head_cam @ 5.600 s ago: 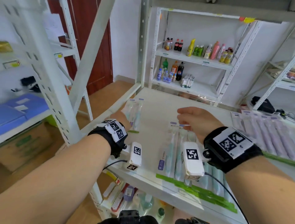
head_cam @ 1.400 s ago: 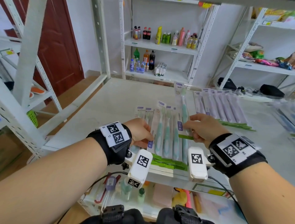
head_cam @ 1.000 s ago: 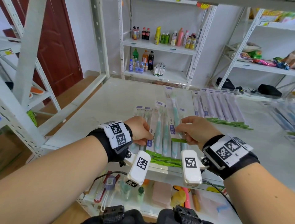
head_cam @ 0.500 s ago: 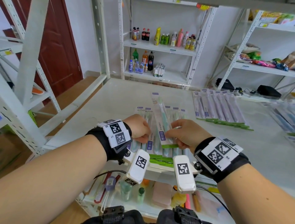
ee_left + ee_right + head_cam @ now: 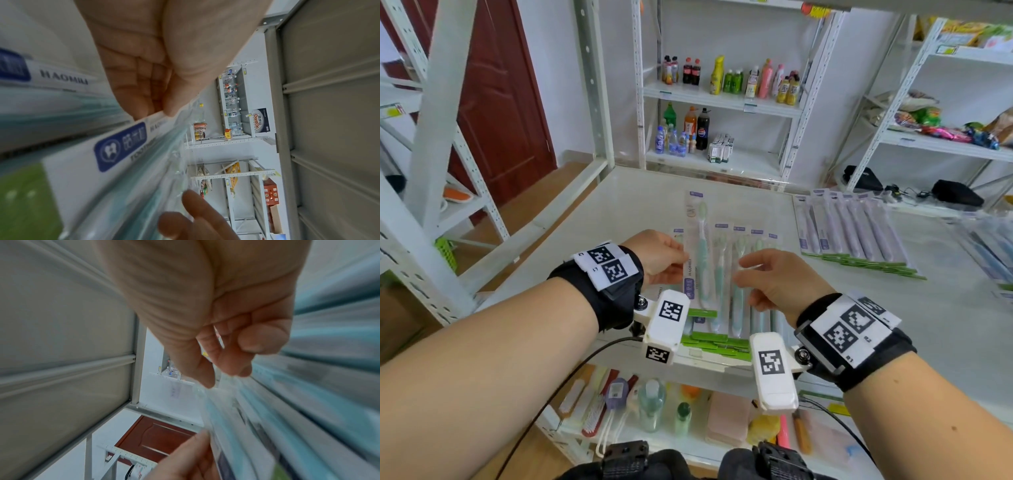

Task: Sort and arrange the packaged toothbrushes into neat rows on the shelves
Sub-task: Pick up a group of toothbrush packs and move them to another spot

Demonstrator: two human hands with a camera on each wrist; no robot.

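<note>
A green toothbrush pack (image 5: 699, 253) stands out past a row of like green packs (image 5: 739, 308) at the shelf's front edge. My left hand (image 5: 683, 263) pinches the pack's left card edge between thumb and fingers, as the left wrist view shows up close: left hand (image 5: 156, 113), pack (image 5: 115, 146). My right hand (image 5: 743, 274) hovers just right of it over the row, fingers loosely curled and holding nothing. In the right wrist view the right hand (image 5: 224, 378) has its fingertips close to clear wrap (image 5: 287, 410); whether they touch it is blurred.
A row of purple toothbrush packs (image 5: 852, 233) lies to the right on the white shelf board (image 5: 619, 212), with more packs (image 5: 983, 240) at the far right. A steel upright (image 5: 599, 85) stands back left. Bottles and brushes (image 5: 650, 404) fill the shelf below.
My right hand carried the green pack leftward from the row's right end and has let go of it. My left hand now pinches its edge.
</note>
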